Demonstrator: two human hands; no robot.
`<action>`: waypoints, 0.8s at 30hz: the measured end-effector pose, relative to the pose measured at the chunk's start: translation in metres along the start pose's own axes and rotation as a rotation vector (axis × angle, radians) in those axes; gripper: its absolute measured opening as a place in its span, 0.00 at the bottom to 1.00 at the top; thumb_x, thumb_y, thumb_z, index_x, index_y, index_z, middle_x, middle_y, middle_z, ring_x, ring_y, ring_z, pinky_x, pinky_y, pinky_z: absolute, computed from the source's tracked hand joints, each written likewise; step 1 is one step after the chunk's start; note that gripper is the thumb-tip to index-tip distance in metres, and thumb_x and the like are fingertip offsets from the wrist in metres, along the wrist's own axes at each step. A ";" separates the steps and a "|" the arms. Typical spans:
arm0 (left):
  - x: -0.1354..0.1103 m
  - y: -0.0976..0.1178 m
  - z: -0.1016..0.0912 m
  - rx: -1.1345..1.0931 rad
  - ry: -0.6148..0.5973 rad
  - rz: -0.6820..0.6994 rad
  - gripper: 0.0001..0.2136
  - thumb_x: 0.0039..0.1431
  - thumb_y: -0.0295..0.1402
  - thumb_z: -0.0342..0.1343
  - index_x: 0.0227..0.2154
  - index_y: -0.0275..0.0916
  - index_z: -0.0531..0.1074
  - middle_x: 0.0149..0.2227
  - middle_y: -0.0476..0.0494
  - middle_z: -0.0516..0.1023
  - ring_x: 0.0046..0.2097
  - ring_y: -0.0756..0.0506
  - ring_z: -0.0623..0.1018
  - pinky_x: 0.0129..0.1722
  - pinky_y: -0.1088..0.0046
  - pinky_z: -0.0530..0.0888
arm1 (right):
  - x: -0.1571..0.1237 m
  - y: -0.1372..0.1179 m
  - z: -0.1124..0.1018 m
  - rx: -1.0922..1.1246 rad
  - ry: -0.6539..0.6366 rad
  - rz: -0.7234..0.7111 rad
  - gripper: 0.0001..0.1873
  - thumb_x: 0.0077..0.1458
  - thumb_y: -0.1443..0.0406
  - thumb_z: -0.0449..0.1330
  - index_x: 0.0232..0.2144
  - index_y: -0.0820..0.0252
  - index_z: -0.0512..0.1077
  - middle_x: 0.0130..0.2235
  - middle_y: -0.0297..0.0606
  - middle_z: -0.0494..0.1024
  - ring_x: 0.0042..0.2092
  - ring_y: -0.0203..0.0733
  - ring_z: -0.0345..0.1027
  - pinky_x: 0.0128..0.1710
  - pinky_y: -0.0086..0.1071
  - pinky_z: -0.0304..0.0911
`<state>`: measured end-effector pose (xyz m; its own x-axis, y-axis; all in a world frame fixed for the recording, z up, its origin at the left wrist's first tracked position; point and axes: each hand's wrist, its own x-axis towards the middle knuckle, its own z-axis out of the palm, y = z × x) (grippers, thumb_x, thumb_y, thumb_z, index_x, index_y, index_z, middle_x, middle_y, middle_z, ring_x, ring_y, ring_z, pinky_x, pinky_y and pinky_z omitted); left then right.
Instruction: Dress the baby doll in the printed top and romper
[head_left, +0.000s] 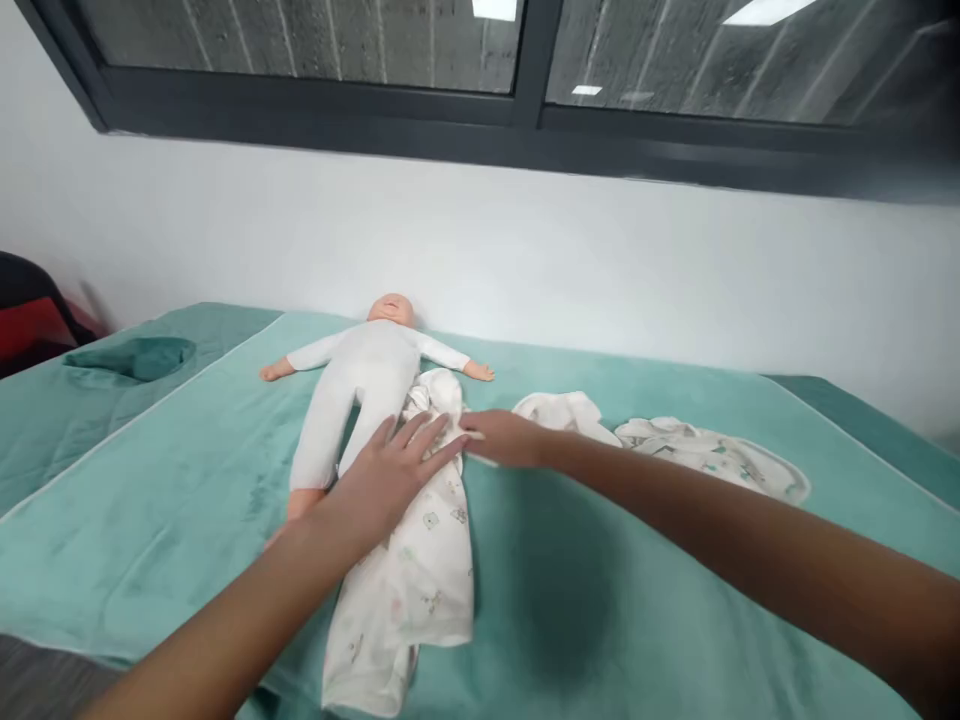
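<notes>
A baby doll (358, 385) in a white bodysuit lies on its back on the teal blanket (187, 500), head toward the wall. Beside its right leg lies a white printed garment (416, 575), stretched toward me. My left hand (390, 475) rests flat on the garment's upper part, fingers spread. My right hand (501, 438) is just right of it, fingers pinched on the garment's edge.
More white printed baby clothes (705, 455) lie crumpled to the right on the blanket. A dark green cloth (139, 357) sits at the far left. The white wall and a dark window frame stand behind the bed. A red and black object is at the left edge.
</notes>
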<state>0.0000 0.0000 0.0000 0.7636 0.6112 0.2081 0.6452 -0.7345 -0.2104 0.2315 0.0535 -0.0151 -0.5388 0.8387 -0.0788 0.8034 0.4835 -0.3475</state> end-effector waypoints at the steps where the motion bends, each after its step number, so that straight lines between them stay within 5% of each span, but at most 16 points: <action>1: 0.003 0.006 -0.001 0.006 0.025 0.017 0.35 0.51 0.14 0.50 0.61 0.48 0.62 0.68 0.40 0.56 0.67 0.36 0.59 0.63 0.50 0.59 | -0.009 -0.015 0.002 0.089 0.021 -0.073 0.06 0.60 0.62 0.54 0.32 0.58 0.67 0.37 0.37 0.75 0.38 0.40 0.68 0.38 0.31 0.60; 5: 0.012 0.023 -0.003 0.020 0.110 0.081 0.28 0.53 0.13 0.47 0.54 0.45 0.69 0.68 0.38 0.56 0.68 0.36 0.58 0.63 0.48 0.57 | -0.046 -0.046 0.001 0.403 0.030 -0.124 0.07 0.59 0.61 0.54 0.31 0.58 0.65 0.31 0.32 0.69 0.32 0.38 0.62 0.32 0.32 0.59; 9: 0.020 0.028 0.001 -0.066 0.046 0.038 0.21 0.52 0.14 0.47 0.42 0.42 0.74 0.54 0.38 0.75 0.61 0.35 0.69 0.60 0.44 0.60 | -0.073 -0.035 0.002 0.531 0.048 -0.053 0.21 0.53 0.62 0.61 0.50 0.58 0.66 0.47 0.41 0.72 0.44 0.44 0.67 0.46 0.41 0.64; 11: 0.023 0.032 -0.004 -0.228 0.064 -0.132 0.19 0.50 0.14 0.46 0.38 0.40 0.73 0.42 0.41 0.79 0.51 0.39 0.76 0.55 0.51 0.67 | -0.085 -0.022 0.006 0.474 0.195 -0.022 0.29 0.51 0.61 0.63 0.55 0.57 0.64 0.55 0.47 0.68 0.54 0.52 0.63 0.56 0.49 0.57; 13: 0.026 0.041 -0.015 -0.481 0.226 -0.409 0.16 0.51 0.17 0.45 0.38 0.40 0.70 0.36 0.45 0.78 0.42 0.43 0.77 0.46 0.62 0.73 | -0.098 -0.014 0.009 0.459 0.310 0.023 0.35 0.48 0.57 0.67 0.58 0.56 0.63 0.60 0.49 0.64 0.62 0.57 0.55 0.62 0.53 0.49; 16: 0.031 0.067 -0.037 -0.847 0.579 -0.752 0.09 0.56 0.26 0.47 0.39 0.41 0.65 0.36 0.47 0.75 0.39 0.45 0.75 0.39 0.69 0.74 | -0.122 -0.021 0.013 0.795 0.251 0.040 0.40 0.50 0.51 0.65 0.62 0.52 0.58 0.62 0.46 0.63 0.62 0.54 0.56 0.61 0.50 0.53; 18: 0.034 0.091 -0.047 -1.011 0.661 -0.750 0.10 0.55 0.27 0.48 0.41 0.41 0.65 0.40 0.46 0.74 0.43 0.45 0.75 0.44 0.67 0.74 | -0.140 -0.042 0.021 1.129 0.166 -0.015 0.38 0.54 0.50 0.62 0.62 0.52 0.57 0.60 0.45 0.66 0.59 0.51 0.62 0.57 0.47 0.59; 21: 0.022 0.126 -0.050 -1.072 0.548 -0.578 0.19 0.51 0.26 0.53 0.48 0.42 0.67 0.56 0.39 0.67 0.58 0.39 0.68 0.57 0.57 0.68 | -0.170 -0.081 0.042 1.500 0.191 0.019 0.31 0.57 0.49 0.57 0.60 0.51 0.63 0.54 0.46 0.73 0.55 0.52 0.67 0.54 0.47 0.64; 24: -0.023 0.156 -0.043 -1.159 0.284 -0.607 0.29 0.53 0.30 0.59 0.58 0.51 0.62 0.64 0.41 0.58 0.64 0.35 0.62 0.61 0.52 0.65 | -0.199 -0.103 0.071 1.533 0.125 0.159 0.32 0.57 0.43 0.48 0.59 0.44 0.65 0.51 0.44 0.76 0.53 0.54 0.71 0.49 0.50 0.67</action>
<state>0.0817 -0.1416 0.0035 0.2429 0.9493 0.1994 0.3774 -0.2818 0.8821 0.2385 -0.1813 -0.0303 -0.3891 0.9076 -0.1578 -0.2151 -0.2561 -0.9424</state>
